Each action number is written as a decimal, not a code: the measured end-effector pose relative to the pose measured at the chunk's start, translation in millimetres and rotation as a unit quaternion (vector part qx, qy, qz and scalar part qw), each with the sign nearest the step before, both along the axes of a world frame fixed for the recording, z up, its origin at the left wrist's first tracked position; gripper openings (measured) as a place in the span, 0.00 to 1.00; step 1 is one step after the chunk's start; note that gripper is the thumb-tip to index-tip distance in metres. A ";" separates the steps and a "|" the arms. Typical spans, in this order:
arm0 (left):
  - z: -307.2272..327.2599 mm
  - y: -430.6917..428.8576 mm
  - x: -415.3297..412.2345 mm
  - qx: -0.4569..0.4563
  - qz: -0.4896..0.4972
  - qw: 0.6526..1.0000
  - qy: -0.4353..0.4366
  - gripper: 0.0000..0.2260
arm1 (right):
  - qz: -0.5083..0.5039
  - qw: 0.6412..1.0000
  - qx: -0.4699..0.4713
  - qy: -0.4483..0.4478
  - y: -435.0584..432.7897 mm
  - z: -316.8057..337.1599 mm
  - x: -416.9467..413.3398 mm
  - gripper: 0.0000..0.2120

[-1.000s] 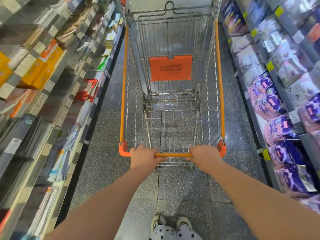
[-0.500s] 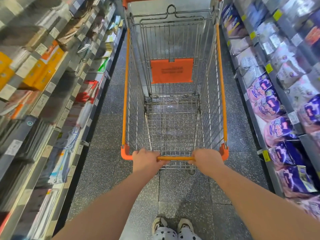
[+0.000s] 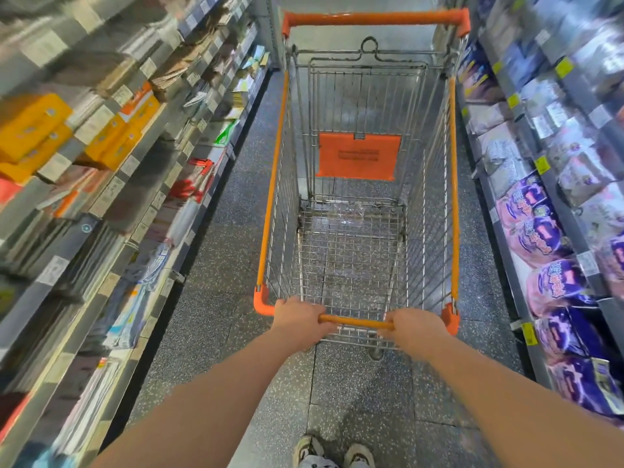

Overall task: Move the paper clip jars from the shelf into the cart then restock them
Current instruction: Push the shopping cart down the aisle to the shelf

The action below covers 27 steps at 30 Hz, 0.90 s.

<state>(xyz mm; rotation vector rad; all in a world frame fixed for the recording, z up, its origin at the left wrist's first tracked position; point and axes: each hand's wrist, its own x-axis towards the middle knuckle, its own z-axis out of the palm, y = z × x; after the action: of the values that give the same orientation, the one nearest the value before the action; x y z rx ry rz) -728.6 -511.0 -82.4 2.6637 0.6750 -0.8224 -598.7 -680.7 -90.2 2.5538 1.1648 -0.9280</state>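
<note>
Both hands curl round the cart [image 3: 270, 204] handle [image 3: 354, 321]: left hand [image 3: 299, 319] near its left end, right hand [image 3: 413, 329] near its right. Cart stands in aisle between shelves [image 3: 101, 197]. Jars cannot be made out; shelves blurred.

Bare forearms [image 3: 219, 383], pale sneakers [image 3: 358, 454]

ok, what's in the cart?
The cart is nearly empty: bare wire floor, a clear crumpled scrap at the far end, an orange flap. Left hand and right hand hide the near edge.
</note>
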 end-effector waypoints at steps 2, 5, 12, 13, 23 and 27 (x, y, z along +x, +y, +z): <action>5.3 4.1 -0.4 -0.047 0.007 0.999 -0.012 0.15 | -0.007 1.000 0.006 0.024 0.8 2.4 0.1 0.15; 19.5 8.8 -1.2 -0.090 0.016 0.995 -0.040 0.12 | -0.003 0.997 -0.013 0.073 3.4 15.3 -0.7 0.17; 78.8 21.0 -2.7 -0.087 0.003 0.993 -0.074 0.13 | -0.010 0.992 0.072 0.103 35.6 86.1 2.7 0.18; 92.4 22.4 -1.7 -0.073 0.012 0.993 -0.094 0.13 | -0.009 0.990 0.104 0.094 46.0 98.1 4.0 0.17; 235.7 32.3 -11.9 0.110 0.133 0.935 -0.310 0.10 | 0.203 0.904 0.372 -0.052 129.3 237.4 -0.2 0.10; 289.9 28.3 -62.0 0.201 0.221 0.861 -0.413 0.08 | 0.261 0.832 0.490 -0.002 153.2 286.6 -29.0 0.09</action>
<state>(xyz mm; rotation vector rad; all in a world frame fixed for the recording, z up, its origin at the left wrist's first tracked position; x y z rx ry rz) -790.6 -482.6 207.5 2.6289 1.2033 0.6302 -627.6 -527.5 196.4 2.5079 2.6772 -0.1601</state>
